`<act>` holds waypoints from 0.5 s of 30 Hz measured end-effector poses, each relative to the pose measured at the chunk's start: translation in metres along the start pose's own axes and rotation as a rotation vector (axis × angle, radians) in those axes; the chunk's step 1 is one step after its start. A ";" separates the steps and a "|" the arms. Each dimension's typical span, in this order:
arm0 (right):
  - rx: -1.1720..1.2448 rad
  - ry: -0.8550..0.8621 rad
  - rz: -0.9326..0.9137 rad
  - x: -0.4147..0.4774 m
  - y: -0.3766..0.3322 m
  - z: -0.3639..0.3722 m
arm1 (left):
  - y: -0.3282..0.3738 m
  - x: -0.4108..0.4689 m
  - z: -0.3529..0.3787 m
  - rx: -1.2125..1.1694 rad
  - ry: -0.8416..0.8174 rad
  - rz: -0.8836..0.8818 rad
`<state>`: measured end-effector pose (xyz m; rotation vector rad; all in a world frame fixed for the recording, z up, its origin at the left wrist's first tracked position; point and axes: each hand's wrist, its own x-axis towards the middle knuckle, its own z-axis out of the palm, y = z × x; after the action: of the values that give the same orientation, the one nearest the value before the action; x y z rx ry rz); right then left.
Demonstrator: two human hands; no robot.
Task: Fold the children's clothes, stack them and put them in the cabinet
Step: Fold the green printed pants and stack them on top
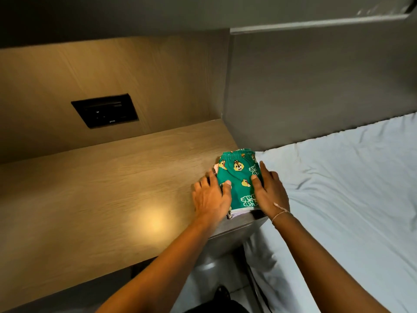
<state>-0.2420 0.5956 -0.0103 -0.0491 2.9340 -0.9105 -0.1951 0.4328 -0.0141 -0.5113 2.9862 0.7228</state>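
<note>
Clothes stack (239,179) on cabinet (112,188), bed (349,188) rightward

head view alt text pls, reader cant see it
The left hand and right hand press the sides of a stack of folded clothes, green cartoon-print shorts on top, on a wooden cabinet top beside a white-sheeted bed.

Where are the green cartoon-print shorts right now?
Head view, centre: the green shorts top a small stack at the right end of the wooden surface, beside the bed, between the left hand and right hand.
</note>
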 end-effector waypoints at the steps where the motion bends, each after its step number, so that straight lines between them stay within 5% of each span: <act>1: 0.002 -0.052 0.039 -0.001 -0.003 0.002 | 0.005 -0.003 -0.001 0.022 -0.035 -0.035; 11: 0.223 -0.172 0.211 -0.009 -0.031 0.018 | 0.017 0.003 -0.004 -0.299 -0.137 -0.123; 15: 0.613 -0.133 0.121 -0.023 -0.048 0.027 | -0.004 -0.008 -0.007 -0.470 -0.088 -0.055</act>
<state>-0.2162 0.5416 -0.0041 0.0961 2.3855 -1.6554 -0.1859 0.4282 -0.0087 -0.5526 2.6996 1.4096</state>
